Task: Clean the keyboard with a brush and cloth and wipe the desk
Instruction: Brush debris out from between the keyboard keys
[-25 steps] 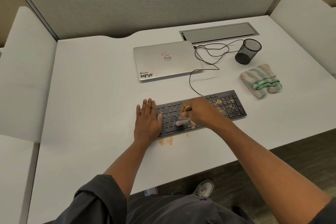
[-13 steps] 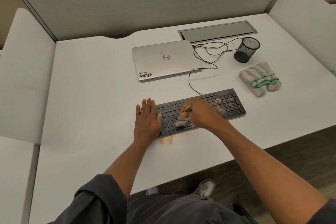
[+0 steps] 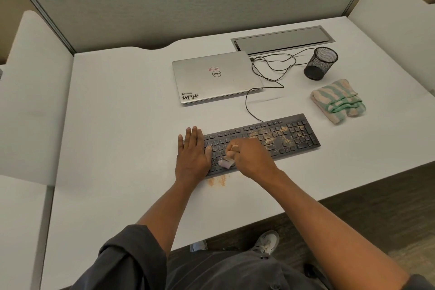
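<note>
The right hand (image 3: 250, 156) grips a small, light brush (image 3: 227, 159) by its stiff handle, soft bristles on the keyboard (image 3: 277, 136) just beside the flat, steadying left hand (image 3: 193, 155).

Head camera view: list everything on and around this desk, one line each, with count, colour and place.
White desk: one, white, fills the middle of the view.
Black wired keyboard: one, black, dusted with tan crumbs, near the front edge.
Tan crumb patch: one, tan, on the desk just in front of the keyboard.
Silver closed laptop: one, silver, behind the keyboard.
Black cable: one, black, looped right of the laptop.
Black mesh pen cup: one, black, far right.
Striped green and beige folded cloth: one, right of the keyboard.
Small wooden-handled brush: one, over the keys.
Left hand: flat on the keyboard's left end.
Right hand: grips the brush.
</note>
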Available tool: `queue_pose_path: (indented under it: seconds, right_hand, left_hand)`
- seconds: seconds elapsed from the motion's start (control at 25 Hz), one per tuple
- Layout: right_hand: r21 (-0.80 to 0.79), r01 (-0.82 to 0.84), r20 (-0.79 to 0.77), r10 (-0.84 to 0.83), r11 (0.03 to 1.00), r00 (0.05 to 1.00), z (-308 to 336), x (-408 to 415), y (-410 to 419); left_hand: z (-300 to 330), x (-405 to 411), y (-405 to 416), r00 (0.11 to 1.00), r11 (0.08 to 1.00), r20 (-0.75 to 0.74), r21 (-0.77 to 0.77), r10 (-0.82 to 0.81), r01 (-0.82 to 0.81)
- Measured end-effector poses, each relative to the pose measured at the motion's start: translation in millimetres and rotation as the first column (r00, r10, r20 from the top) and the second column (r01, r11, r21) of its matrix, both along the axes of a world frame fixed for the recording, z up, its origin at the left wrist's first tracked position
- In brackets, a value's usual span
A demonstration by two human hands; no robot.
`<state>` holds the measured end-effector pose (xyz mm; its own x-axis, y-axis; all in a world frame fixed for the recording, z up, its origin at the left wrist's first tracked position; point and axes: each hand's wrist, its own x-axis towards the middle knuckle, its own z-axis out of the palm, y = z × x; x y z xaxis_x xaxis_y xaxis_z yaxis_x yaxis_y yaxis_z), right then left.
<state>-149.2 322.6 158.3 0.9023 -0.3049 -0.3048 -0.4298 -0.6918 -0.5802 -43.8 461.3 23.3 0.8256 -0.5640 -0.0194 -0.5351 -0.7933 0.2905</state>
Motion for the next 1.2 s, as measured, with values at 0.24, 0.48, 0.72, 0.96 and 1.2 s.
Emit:
queue_pose_path:
  seconds: [0.24, 0.48, 0.72, 0.96, 1.2]
  right_hand:
    - [0.027, 0.131, 0.127, -0.134, 0.991, 0.983, -5.3, -3.4, 3.7]
    - [-0.086, 0.221, 0.123, -0.21, 0.971, 0.97, -5.7, -15.6, -10.6]
    - [0.063, 0.236, 0.101, -0.241, 0.97, 0.965, -16.8, -33.5, -22.3]
    - [-0.067, 0.334, 0.183, -0.317, 0.94, 0.93, -10.9, -42.0, -40.2]
    - [0.036, 0.281, 0.134, -0.283, 0.959, 0.95, -17.0, -50.4, -39.7]
  left_hand:
    - [1.6, -0.8, 0.5, 1.0, 1.0, -0.003, -0.01, 0.001, -0.001]
    - [1.3, 1.4, -0.2, 1.0, 1.0, -0.009, -0.002, -0.009, 0.009]
    - [0.7, 1.0, 0.5, 1.0, 1.0, -0.005, -0.015, -0.015, 0.015]
    - [-0.7, 1.0, 0.5, 1.0, 1.0, 0.01, -0.004, -0.015, 0.016]
    - [-0.7, 1.3, -1.0, 1.0, 1.0, 0.01, -0.002, -0.011, 0.012]
